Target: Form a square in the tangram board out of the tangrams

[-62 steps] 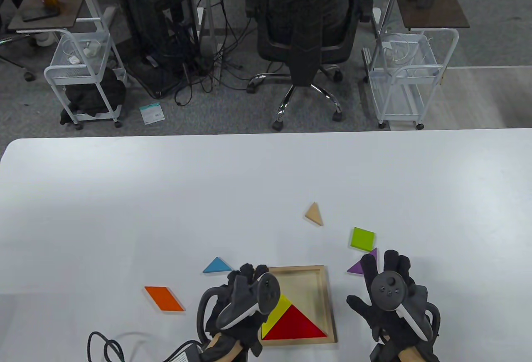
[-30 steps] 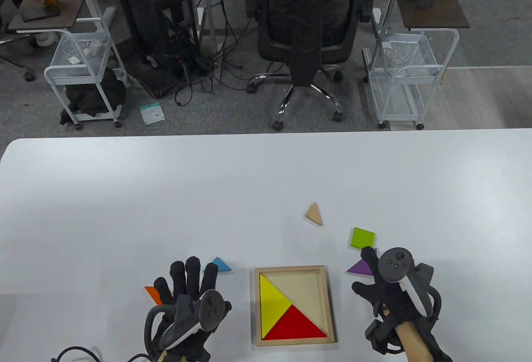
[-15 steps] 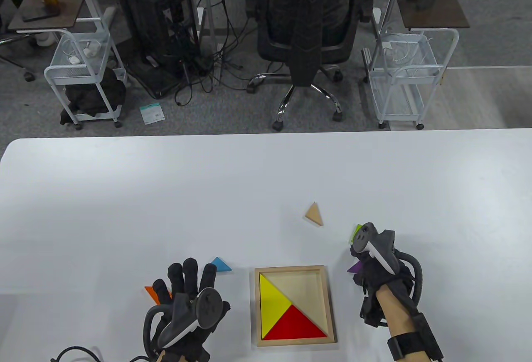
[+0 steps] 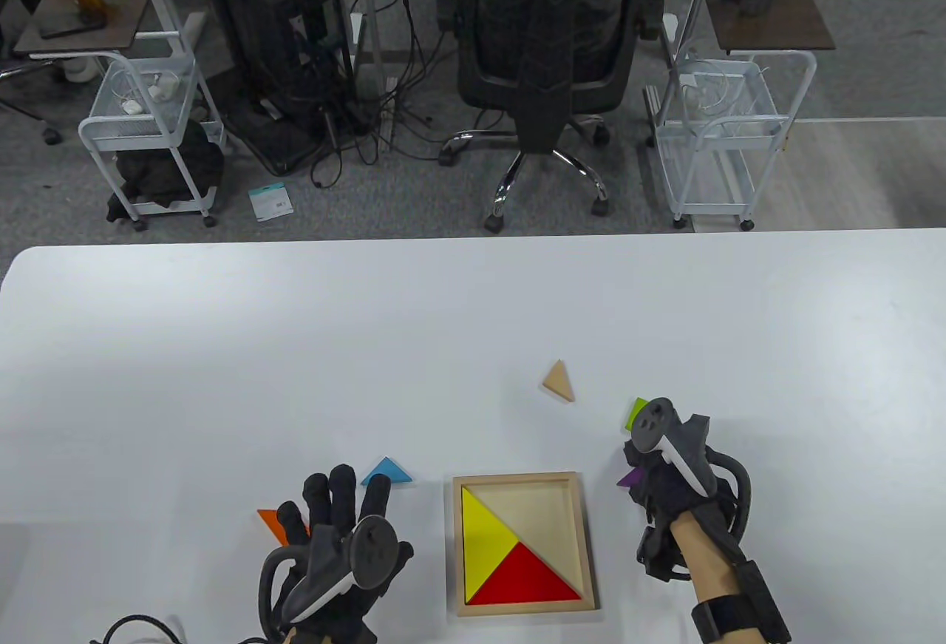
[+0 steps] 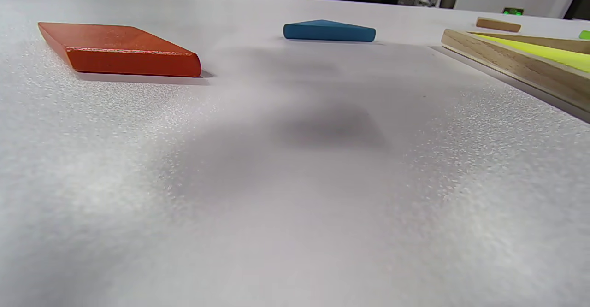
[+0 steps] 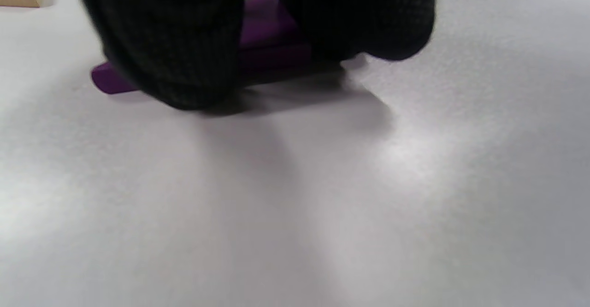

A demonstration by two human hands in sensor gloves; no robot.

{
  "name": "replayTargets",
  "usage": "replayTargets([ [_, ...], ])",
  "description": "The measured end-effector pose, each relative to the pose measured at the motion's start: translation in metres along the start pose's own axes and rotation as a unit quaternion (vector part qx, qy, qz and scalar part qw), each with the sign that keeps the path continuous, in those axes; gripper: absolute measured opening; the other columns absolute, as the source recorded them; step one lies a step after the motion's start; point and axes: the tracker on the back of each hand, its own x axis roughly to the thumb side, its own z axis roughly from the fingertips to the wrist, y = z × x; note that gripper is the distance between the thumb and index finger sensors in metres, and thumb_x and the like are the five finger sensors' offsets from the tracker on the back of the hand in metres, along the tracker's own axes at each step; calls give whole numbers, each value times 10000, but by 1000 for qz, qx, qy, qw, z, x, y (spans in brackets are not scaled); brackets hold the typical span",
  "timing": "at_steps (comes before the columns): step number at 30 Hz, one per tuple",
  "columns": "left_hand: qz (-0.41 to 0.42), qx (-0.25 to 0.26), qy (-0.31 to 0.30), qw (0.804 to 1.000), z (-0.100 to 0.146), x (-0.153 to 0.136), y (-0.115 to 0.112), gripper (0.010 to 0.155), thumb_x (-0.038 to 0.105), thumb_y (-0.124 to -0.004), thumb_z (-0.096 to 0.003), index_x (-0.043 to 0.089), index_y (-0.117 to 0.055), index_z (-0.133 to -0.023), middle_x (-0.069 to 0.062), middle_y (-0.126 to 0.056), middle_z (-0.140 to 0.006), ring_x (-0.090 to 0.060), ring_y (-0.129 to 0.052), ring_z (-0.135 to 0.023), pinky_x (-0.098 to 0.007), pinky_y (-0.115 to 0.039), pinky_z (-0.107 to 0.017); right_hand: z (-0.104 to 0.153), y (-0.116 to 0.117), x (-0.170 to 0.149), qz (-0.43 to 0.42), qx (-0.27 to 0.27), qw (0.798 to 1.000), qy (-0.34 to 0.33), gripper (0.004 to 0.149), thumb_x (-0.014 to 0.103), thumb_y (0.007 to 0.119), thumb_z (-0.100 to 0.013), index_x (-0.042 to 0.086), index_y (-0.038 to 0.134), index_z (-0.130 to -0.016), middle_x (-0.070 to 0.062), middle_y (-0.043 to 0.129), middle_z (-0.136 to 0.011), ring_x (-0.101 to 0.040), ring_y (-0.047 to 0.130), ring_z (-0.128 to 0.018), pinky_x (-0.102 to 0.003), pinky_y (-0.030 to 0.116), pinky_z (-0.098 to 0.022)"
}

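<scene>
The wooden tangram board [image 4: 587,526] holds a yellow triangle [image 4: 484,537] and a red triangle [image 4: 525,577]; its upper right part is bare. My right hand [image 4: 641,463] is curled down over the purple triangle [image 4: 628,480]. In the right wrist view its fingers [image 6: 170,44] pinch the purple triangle [image 6: 267,26], which lies on the table. The green square [image 4: 635,411] is mostly hidden behind that hand. My left hand [image 4: 336,503] lies flat with fingers spread, between the orange parallelogram [image 4: 267,520] and the blue triangle [image 4: 386,472], holding nothing.
A tan triangle [image 4: 559,381] lies alone beyond the board. The left wrist view shows the orange parallelogram [image 5: 115,49], the blue triangle [image 5: 328,31] and the board's edge [image 5: 507,62]. Behind the white table [image 4: 295,348] stand an office chair [image 4: 543,45] and wire carts.
My left hand left the board and settled flat to its left. My right hand turned over and curled down onto the purple triangle, covering most of the green square.
</scene>
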Motion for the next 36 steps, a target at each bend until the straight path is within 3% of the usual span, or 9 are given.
replayTargets([
  [7,2,4,-1,1000,0,0,-1,831,635,-498,-555,258,10,-1094,-297,71,-1106,-606,-15,-996,-794,-78,-611,-1,0,-2,-7,-22,1000,-16,610,394,961,-292,484,710,-840,-249,638,-924,-320,833,-641,-309,849,-396],
  [13,3,4,1,1000,-1,-2,0,831,636,-498,-554,261,12,-1093,-296,75,-1106,-607,-12,-996,-794,-76,-610,8,-2,-9,-68,-30,996,-59,618,403,962,-270,493,736,-838,-240,667,-916,-309,857,-627,-319,845,-385],
  [16,6,8,2,1000,-1,-3,1,832,636,-498,-554,260,12,-1093,-298,79,-1103,-606,-12,-995,-794,-76,-610,29,-13,-3,-113,-59,982,-137,635,408,961,-261,486,727,-846,-249,667,-906,-320,870,-589,-322,841,-356],
  [22,39,33,-17,999,2,-5,4,829,636,-501,-553,253,-9,-1100,-306,47,-1111,-632,-60,-995,-790,-108,-621,106,-29,37,-41,-134,934,-329,642,466,927,-261,505,690,-856,-231,694,-884,-277,900,-552,-278,859,-317],
  [25,94,81,-59,991,7,-4,8,818,633,-516,-551,222,-96,-1120,-368,-149,-1128,-681,-341,-991,-768,-349,-689,140,-21,55,-36,-154,903,-400,641,469,926,-258,509,691,-853,-228,705,-879,-274,906,-543,-278,860,-308],
  [28,202,167,-122,957,13,-2,13,769,604,-543,-554,202,-244,-1137,-364,-388,-1118,-626,-633,-941,-630,-724,-666,165,-9,71,-25,-164,870,-465,642,478,920,-258,512,686,-855,-226,714,-873,-269,912,-536,-275,862,-302],
  [31,336,176,-155,912,13,-1,14,723,580,-575,-554,202,-365,-1133,-344,-559,-1075,-561,-828,-848,-476,-905,-554,181,3,83,-2,-172,844,-509,642,497,906,-260,521,674,-858,-217,725,-867,-256,919,-529,-267,867,-298],
  [33,401,157,-166,887,10,-1,12,702,568,-601,-552,193,-440,-1122,-323,-687,-1015,-489,-955,-752,-387,-976,-459,187,7,87,-2,-176,832,-526,643,499,905,-257,522,674,-857,-216,730,-863,-255,922,-526,-266,868,-294],
  [36,482,65,-177,856,0,4,6,672,559,-633,-551,188,-526,-1102,-290,-806,-937,-421,-1036,-662,-311,-1013,-379,192,11,92,2,-168,825,-539,644,496,903,-263,522,667,-861,-214,726,-868,-255,919,-532,-269,865,-301],
])
